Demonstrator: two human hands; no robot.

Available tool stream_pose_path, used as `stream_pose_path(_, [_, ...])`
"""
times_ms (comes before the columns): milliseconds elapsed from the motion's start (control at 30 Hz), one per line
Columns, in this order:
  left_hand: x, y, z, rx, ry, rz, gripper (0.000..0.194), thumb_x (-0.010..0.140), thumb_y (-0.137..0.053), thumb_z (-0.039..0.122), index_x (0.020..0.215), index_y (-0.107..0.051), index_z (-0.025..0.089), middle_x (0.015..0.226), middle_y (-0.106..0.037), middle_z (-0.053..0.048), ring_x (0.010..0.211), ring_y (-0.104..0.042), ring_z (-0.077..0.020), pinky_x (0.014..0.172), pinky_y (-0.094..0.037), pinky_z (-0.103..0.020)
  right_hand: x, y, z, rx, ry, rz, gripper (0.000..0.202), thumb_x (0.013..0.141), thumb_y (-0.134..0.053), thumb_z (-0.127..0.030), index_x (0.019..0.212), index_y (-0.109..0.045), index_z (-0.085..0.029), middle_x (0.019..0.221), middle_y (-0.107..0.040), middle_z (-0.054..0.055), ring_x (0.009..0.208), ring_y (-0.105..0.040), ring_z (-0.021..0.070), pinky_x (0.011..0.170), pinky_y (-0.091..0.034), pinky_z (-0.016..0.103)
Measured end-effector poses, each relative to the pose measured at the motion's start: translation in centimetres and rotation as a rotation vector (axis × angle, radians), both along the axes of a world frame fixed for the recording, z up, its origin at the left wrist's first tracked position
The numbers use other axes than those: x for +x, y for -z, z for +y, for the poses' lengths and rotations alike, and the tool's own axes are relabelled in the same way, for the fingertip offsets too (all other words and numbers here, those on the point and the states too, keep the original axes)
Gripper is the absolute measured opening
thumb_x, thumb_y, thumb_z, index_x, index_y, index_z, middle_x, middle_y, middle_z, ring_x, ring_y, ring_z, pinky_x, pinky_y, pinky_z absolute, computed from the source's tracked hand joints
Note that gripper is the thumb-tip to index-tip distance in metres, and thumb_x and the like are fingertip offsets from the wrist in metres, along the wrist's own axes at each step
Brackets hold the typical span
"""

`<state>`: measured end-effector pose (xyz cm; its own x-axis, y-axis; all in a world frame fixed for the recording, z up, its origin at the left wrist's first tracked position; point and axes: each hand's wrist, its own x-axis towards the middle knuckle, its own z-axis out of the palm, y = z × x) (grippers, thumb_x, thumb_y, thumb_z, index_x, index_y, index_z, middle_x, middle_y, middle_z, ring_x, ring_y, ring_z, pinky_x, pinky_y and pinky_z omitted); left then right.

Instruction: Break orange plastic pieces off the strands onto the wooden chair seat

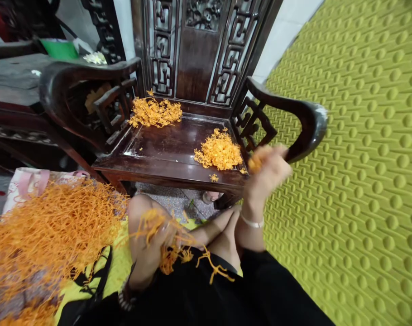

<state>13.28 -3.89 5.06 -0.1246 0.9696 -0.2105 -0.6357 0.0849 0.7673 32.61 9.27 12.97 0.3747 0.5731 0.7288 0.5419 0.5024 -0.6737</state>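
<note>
Above my lap, my left hand point(155, 249) is closed on a loose bunch of orange strands point(170, 259) with frilly ends; some dangle to the right over the black clothing. My right hand point(269, 170), smeared by motion, is raised beside the chair's right armrest. Its fingers curl around a small orange clump point(256, 162). Just left of that hand, a heap of short orange pieces point(219, 151) lies on the front right of the dark wooden seat point(161, 144). Another orange pile point(155, 112) sits at the seat's back left corner.
A large tangle of long orange strands point(59, 222) spreads at the left, against a white bag with pink handles point(32, 183). The chair's curved right armrest point(311, 117) juts forward. A yellow-green bumpy mat point(345, 203) fills the right side. A dark table point(12, 79) stands far left.
</note>
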Motion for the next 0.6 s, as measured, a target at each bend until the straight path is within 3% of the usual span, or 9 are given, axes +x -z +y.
stream_pose_path(67, [0.6,0.3,0.9,0.056,0.049,-0.007,0.049,0.069,-0.077,0.048,0.05,-0.044,0.018,0.045,-0.036,0.006,0.041,-0.034,-0.0067,0.044,-0.039,-0.022,0.5,0.6,5.4,-0.142,0.044,-0.182,0.051,0.091,-0.039,-0.056,0.056,-0.039,-0.02,0.052,-0.033,-0.002,0.051,-0.036,0.0121,0.054,-0.035,0.03])
stream_pose_path(133, [0.9,0.8,1.9,0.116,0.071,-0.021,0.046,0.076,-0.072,0.045,0.052,-0.044,0.018,0.046,-0.034,0.006,0.042,-0.035,-0.0067,0.045,-0.037,-0.022,1.4,1.8,10.4,-0.384,0.113,-0.424,0.041,0.089,-0.049,-0.047,0.06,-0.045,-0.019,0.059,-0.047,0.002,0.066,-0.049,0.0177,0.068,-0.043,0.035])
stream_pose_path(233, [0.5,1.8,3.0,0.143,0.093,-0.027,0.045,0.082,-0.066,0.043,0.053,-0.042,0.018,0.046,-0.033,0.006,0.044,-0.038,-0.0075,0.048,-0.036,-0.021,2.9,4.2,14.3,-0.642,0.144,-0.593,0.023,0.081,-0.062,-0.035,0.089,-0.058,-0.013,0.094,-0.064,0.015,0.094,-0.056,0.0306,0.087,-0.043,0.049])
stream_pose_path(333, [-0.1,2.6,3.7,0.158,0.068,-0.013,0.042,0.086,-0.062,0.038,0.055,-0.042,0.018,0.048,-0.034,0.005,0.046,-0.037,-0.0075,0.049,-0.034,-0.021,3.7,6.3,12.9,-0.519,0.061,-0.626,0.04,0.083,-0.059,-0.035,0.115,-0.055,-0.013,0.121,-0.06,0.017,0.114,-0.053,0.0327,0.103,-0.033,0.057])
stream_pose_path(467, [-0.4,3.5,4.5,0.141,0.095,0.007,0.042,0.089,-0.056,0.038,0.056,-0.041,0.018,0.05,-0.031,0.005,0.046,-0.035,-0.0085,0.048,-0.031,-0.022,3.3,8.5,6.6,-0.241,-0.061,-0.721,0.054,0.088,-0.05,-0.054,0.125,-0.053,-0.016,0.133,-0.055,0.014,0.131,-0.043,0.0277,0.115,-0.021,0.051])
stream_pose_path(533, [-0.3,3.8,4.9,0.135,0.1,0.028,0.042,0.089,-0.056,0.038,0.056,-0.041,0.019,0.05,-0.031,0.005,0.046,-0.035,-0.0088,0.047,-0.031,-0.023,2.9,9.6,4.1,-0.254,-0.17,-0.931,0.062,0.088,-0.047,-0.059,0.134,-0.048,-0.018,0.145,-0.044,0.013,0.139,-0.032,0.0273,0.118,-0.014,0.05])
stream_pose_path(600, [-0.2,3.8,5.2,0.126,0.095,0.047,0.041,0.087,-0.058,0.038,0.055,-0.041,0.019,0.05,-0.031,0.005,0.046,-0.034,-0.0086,0.047,-0.031,-0.023,2.8,10.5,3.3,-0.323,-0.179,-1.124,0.06,0.092,-0.041,-0.055,0.142,-0.042,-0.021,0.153,-0.031,0.01,0.144,-0.021,0.0279,0.118,-0.004,0.054])
